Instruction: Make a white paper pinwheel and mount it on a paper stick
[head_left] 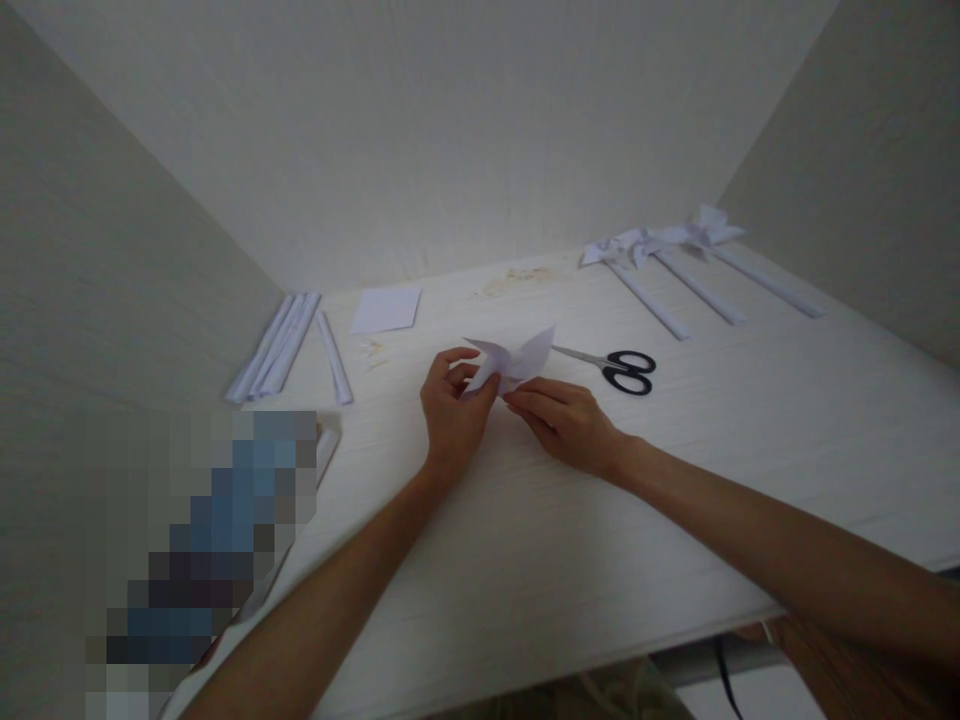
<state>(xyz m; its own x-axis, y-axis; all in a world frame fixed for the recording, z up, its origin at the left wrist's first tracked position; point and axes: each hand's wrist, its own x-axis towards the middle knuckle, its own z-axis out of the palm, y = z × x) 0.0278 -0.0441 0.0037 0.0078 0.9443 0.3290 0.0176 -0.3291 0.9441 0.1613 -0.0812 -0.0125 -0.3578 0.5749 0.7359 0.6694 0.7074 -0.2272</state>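
Note:
A white folded paper piece [516,357] with pointed flaps is held just above the white table [750,440] at its middle. My left hand [452,410] pinches its left side with thumb and fingers. My right hand [562,420] grips its lower right edge, fingers pointing left. Black-handled scissors [619,367] lie shut on the table just right of the paper.
Rolled white paper sticks [281,343] lie at the far left, one more [334,357] beside them. A white paper square [386,309] lies behind. Finished paper pinwheels on sticks [686,262] rest at the far right. Walls enclose three sides. A blurred patch [202,560] covers the lower left.

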